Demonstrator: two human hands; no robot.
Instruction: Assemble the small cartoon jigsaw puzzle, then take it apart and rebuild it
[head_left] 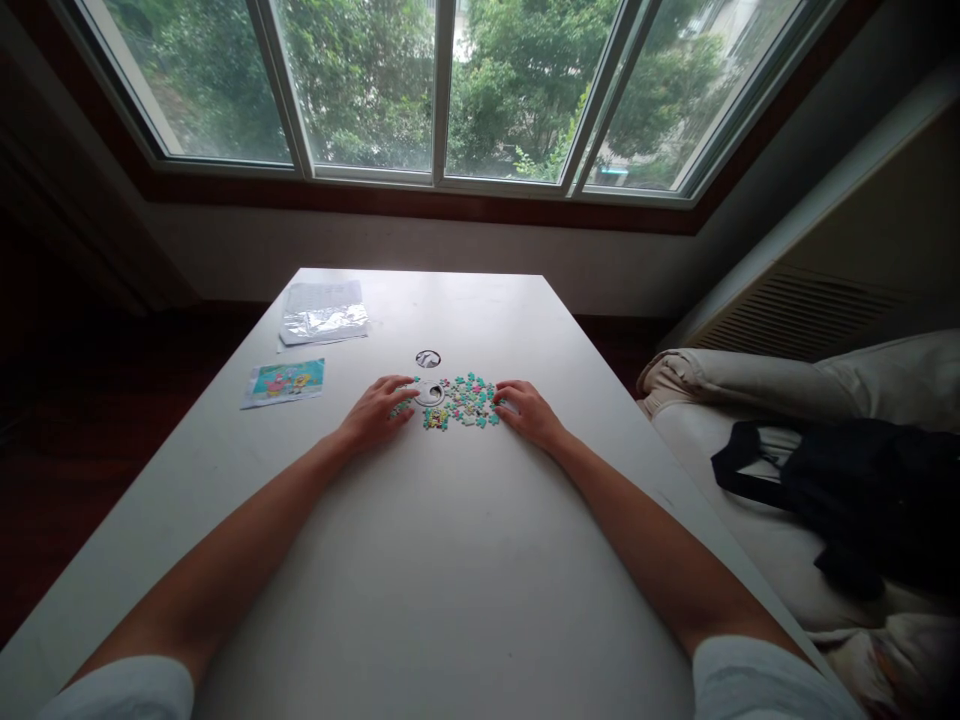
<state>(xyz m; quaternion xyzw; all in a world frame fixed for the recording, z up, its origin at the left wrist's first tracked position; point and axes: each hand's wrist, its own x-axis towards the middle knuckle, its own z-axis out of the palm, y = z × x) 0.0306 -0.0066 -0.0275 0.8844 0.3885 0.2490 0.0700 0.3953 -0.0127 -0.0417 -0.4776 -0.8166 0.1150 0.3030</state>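
A small heap of loose jigsaw pieces (466, 401), mostly teal with some pink and yellow, lies in the middle of a white table (420, 560). My left hand (377, 409) rests flat at the left edge of the heap, fingers stretched over a few pieces. My right hand (527, 409) lies at the right edge, fingers curved and touching the outer pieces. Neither hand lifts anything. A round white cable grommet (430, 393) sits in the table between my left fingertips and the heap.
A colourful cartoon picture card (285, 381) lies to the left, a crinkled clear plastic bag on paper (323, 313) beyond it. A loose grommet cap (427, 358) is farther back. A sofa with a black bag (847, 490) stands at right; windows behind.
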